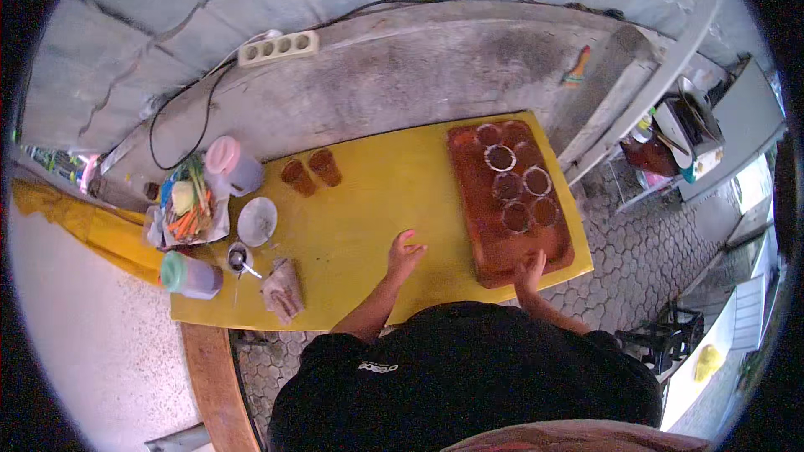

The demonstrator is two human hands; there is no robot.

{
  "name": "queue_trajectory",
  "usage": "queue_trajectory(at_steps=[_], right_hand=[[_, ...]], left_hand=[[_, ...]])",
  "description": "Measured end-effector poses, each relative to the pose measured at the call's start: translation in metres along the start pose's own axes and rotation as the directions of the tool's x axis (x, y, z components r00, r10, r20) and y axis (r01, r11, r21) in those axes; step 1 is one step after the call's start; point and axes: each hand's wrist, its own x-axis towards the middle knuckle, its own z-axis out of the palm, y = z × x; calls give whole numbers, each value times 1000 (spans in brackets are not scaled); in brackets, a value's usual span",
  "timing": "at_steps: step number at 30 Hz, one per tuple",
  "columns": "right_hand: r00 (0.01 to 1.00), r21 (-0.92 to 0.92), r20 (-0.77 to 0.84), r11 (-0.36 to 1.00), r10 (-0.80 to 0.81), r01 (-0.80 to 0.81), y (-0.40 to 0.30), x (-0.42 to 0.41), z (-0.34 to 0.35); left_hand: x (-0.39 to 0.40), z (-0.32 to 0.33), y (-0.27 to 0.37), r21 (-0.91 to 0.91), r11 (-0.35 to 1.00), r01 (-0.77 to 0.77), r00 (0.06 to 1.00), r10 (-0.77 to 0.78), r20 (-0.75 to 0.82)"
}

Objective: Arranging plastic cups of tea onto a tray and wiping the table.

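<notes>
My left hand is over the yellow tabletop, thumb and fingers apart, with nothing visible in it. At the near edge of a reddish-brown tray is my right hand, its fingers spread over the rim; whether they touch the tray is unclear. Several round cups or glasses stand in the tray, two with bright white rims, one of them a nearer cup and one a farther cup. Two brown cups are farther left near the wall.
On the left are a pink-lidded pitcher, a green-lidded pitcher, a white bowl, a small cup with a spoon, a crumpled bag and vegetables. A power strip is fixed above the table.
</notes>
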Motion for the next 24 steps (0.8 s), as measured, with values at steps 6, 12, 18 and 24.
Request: queue_trajectory(at_steps=[6,12,18,24], right_hand=[[818,425,562,807,120,-411,-158,-74,49],[618,389,641,887,-456,251,-242,-100,161],[656,296,743,944,-131,-146,-275,-89,319],[699,259,715,919,24,-296,-318,-52,392]], left_hand=[[-5,-130,-38,95,995,42,945,-8,-327],[3,-231,-76,144,977,-157,840,208,-501],[8,-301,-90,-183,948,-260,871,149,-468],[72,-325,-52,-196,978,72,955,-124,-269]])
